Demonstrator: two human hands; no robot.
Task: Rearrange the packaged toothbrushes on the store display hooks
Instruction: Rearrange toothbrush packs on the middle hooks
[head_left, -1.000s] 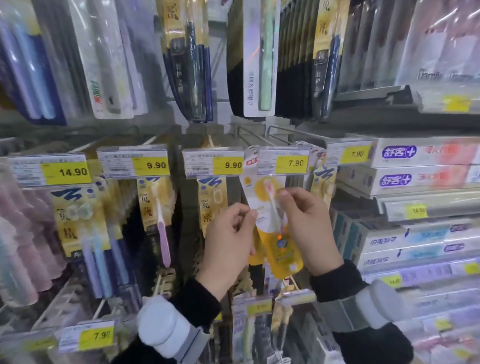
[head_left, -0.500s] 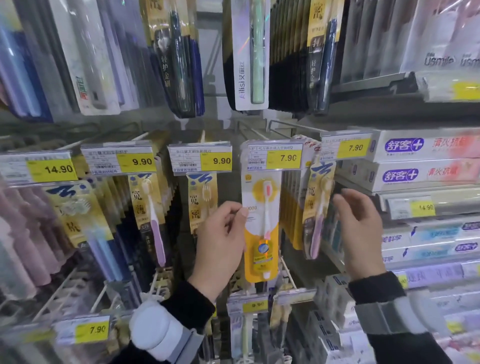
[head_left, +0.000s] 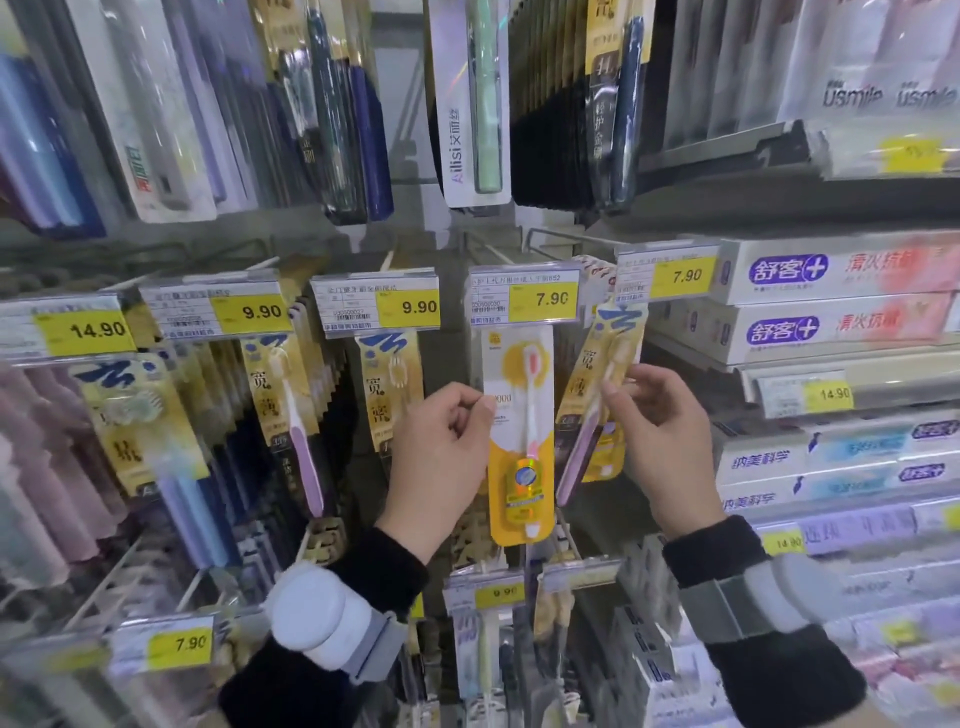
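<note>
Store shelving fills your whole view: a wall of display hooks (head_left: 498, 249) hung with packaged toothbrushes, and to your right stacked shelves of toothpaste boxes (head_left: 831, 301) in white and pale blue. Yellow price tags (head_left: 543, 299) front each hook, reading 14.90, 9.90, 9.90, 7.90 and 7.90 across the middle row. Above, a higher row carries darker packs and a pale green brush in a white card (head_left: 475, 104); below, more hooks hold packs that are too blurred to read.

As for progress, I judge you are mid-job. The orange-and-white pack (head_left: 519, 436) hangs straight beneath the central 7.90 tag and looks settled. Your left hand (head_left: 439, 457) sits at its left edge, fingers curled with the tips pinching or touching the card's rim; I cannot tell which. Your right hand (head_left: 657, 441) pinches the yellow pack with the lilac brush (head_left: 597, 410), which hangs tilted, its foot swung toward the orange one. That pack most likely needs squaring on its hook. The rows to your left look orderly, though whether anything there is misplaced cannot be judged.
</note>
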